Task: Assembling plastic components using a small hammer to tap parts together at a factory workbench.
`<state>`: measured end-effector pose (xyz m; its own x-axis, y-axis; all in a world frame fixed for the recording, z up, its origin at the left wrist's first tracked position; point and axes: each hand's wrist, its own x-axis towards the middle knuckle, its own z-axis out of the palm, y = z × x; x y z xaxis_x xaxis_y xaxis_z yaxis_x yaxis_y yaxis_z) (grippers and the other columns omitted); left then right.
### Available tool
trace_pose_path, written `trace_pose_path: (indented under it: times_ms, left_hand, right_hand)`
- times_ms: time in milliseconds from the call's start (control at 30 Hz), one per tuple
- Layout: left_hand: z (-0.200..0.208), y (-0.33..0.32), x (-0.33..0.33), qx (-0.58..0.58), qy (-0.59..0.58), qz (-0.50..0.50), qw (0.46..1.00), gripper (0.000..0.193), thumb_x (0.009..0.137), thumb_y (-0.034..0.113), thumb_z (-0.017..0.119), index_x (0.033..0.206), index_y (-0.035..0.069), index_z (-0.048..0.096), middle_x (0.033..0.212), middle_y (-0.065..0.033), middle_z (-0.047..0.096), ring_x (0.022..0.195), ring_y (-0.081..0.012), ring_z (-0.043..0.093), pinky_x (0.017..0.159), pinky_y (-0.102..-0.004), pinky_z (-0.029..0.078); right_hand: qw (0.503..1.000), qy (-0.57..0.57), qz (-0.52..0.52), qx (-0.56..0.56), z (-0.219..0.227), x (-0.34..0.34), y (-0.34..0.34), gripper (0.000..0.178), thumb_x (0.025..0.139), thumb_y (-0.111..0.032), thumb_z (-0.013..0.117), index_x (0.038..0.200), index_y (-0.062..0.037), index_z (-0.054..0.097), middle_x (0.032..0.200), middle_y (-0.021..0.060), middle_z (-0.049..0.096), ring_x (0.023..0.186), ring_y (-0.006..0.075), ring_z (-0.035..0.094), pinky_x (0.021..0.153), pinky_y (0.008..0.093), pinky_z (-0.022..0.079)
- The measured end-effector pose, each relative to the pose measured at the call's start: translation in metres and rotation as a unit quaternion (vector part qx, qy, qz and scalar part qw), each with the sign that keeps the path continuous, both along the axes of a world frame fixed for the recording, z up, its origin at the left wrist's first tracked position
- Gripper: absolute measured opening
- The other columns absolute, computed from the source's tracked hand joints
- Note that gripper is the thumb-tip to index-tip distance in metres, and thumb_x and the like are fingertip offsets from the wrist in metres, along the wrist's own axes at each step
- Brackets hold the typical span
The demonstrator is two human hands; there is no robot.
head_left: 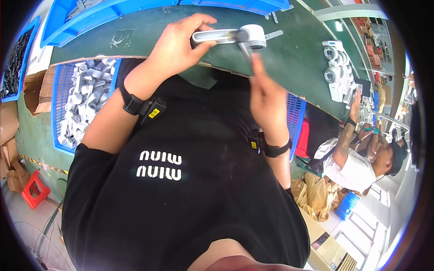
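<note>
My left hand is closed round the handle of a white plastic part, held over the green table. The part has a long hollow handle and a round, ring-shaped head. My right hand is smeared by motion just below that head. Its fingers look pinched, with a thin grey piece at their tips, touching or very near the part's neck. What that piece is cannot be made out. A flat metal strip lies on the table behind the head.
Blue bins line the table's far edge. At left, a blue basket holds white parts, beyond it a bin of dark pieces. White assembled units lie to the right, near another person. A red stool stands lower left.
</note>
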<state>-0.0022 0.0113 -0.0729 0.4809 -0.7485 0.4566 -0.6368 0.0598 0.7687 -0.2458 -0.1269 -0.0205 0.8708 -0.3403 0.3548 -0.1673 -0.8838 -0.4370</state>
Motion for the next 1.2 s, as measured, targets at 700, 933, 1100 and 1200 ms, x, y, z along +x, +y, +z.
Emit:
trace_pose_path:
  times_ms: [700, 933, 1100, 1200]
  left_hand:
    - [0.006, -0.001, -0.003, -0.026, -0.062, -0.001, 0.998, 0.031, 0.095, 0.006, 0.083, 0.125, 0.003, 0.076, 0.109, -0.0121, 0.081, 0.098, -0.0265, 0.078, 0.086, -0.0371, 0.06]
    - [0.008, -0.002, -0.003, -0.017, 0.009, -0.015, 1.0, 0.022, 0.098, 0.006, 0.08, 0.12, 0.003, 0.081, 0.105, -0.0112, 0.079, 0.09, -0.0231, 0.074, 0.08, -0.0335, 0.057]
    - [0.007, 0.0, 0.0, 0.028, 0.005, -0.009, 1.0, 0.023, 0.101, 0.009, 0.077, 0.122, 0.003, 0.08, 0.105, -0.0118, 0.078, 0.089, -0.0221, 0.072, 0.081, -0.0319, 0.055]
    - [0.006, 0.0, 0.001, 0.02, -0.012, -0.015, 1.0, 0.024, 0.101, 0.009, 0.077, 0.123, 0.002, 0.079, 0.106, -0.0123, 0.077, 0.092, -0.0229, 0.073, 0.082, -0.0324, 0.056]
  right_hand:
    - [0.993, 0.048, -0.023, 0.101, 0.012, -0.006, 0.0, 0.05, 0.109, -0.003, 0.064, 0.158, 0.0026, 0.058, 0.091, 0.0112, 0.076, 0.072, 0.0144, 0.064, 0.071, 0.0286, 0.054]
    - [0.921, -0.214, -0.109, 0.307, 0.005, -0.032, -0.024, 0.05, 0.114, -0.013, 0.06, 0.162, 0.0, 0.054, 0.082, -0.0019, 0.063, 0.066, 0.0031, 0.052, 0.057, 0.0198, 0.041]
    - [0.873, -0.215, -0.191, 0.393, -0.003, -0.051, -0.039, 0.047, 0.111, -0.01, 0.066, 0.157, -0.0017, 0.06, 0.081, -0.0017, 0.063, 0.063, 0.003, 0.052, 0.055, 0.021, 0.04]
    - [0.851, -0.201, -0.231, 0.427, -0.007, -0.057, -0.037, 0.045, 0.11, -0.009, 0.067, 0.154, -0.0021, 0.061, 0.081, -0.0009, 0.064, 0.061, 0.0031, 0.052, 0.053, 0.0213, 0.04]
